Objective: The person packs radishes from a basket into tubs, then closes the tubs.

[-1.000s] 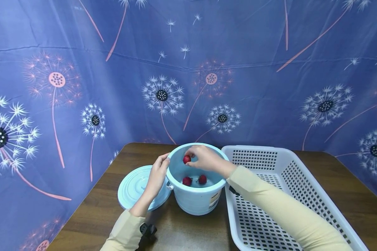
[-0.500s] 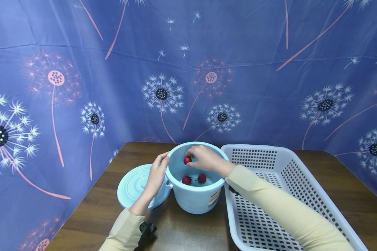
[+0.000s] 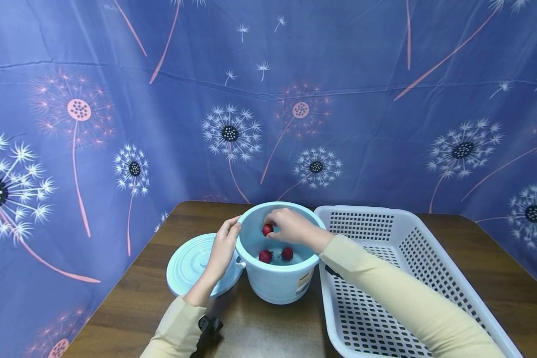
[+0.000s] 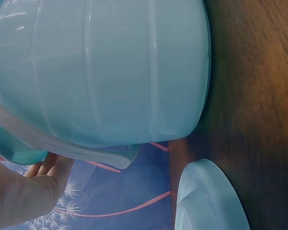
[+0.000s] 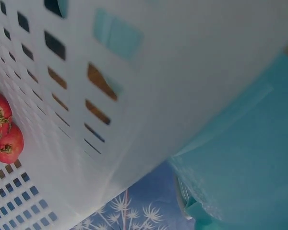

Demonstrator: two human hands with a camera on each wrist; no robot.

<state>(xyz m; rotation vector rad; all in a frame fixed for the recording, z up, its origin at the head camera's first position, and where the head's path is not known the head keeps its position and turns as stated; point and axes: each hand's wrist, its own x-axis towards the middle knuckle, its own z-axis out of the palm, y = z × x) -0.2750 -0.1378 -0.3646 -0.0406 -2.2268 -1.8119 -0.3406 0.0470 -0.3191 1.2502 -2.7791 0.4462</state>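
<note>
A light blue bucket (image 3: 273,283) stands at mid-table with its top uncovered. My left hand (image 3: 223,244) grips its left rim, fingertips right at the edge; in the left wrist view that hand (image 4: 29,196) shows beside the bucket's pale handle. Reaching in over the right rim, my right hand (image 3: 291,226) pinches a red radish (image 3: 267,229) inside the bucket, above its floor. Two more radishes lie at the bottom, a left one (image 3: 265,256) and a right one (image 3: 287,253). The right hand itself is out of the right wrist view.
The bucket's blue lid (image 3: 190,263) lies on the wooden table (image 3: 268,333), left of the bucket. Close on the right is a white perforated basket (image 3: 362,348), with several radishes (image 5: 8,143) showing in the right wrist view. A blue dandelion-print cloth (image 3: 362,124) hangs behind.
The radish in my right hand has shifted very slightly right. The left hand keeps its place on the bucket rim; the view has tilted a touch.
</note>
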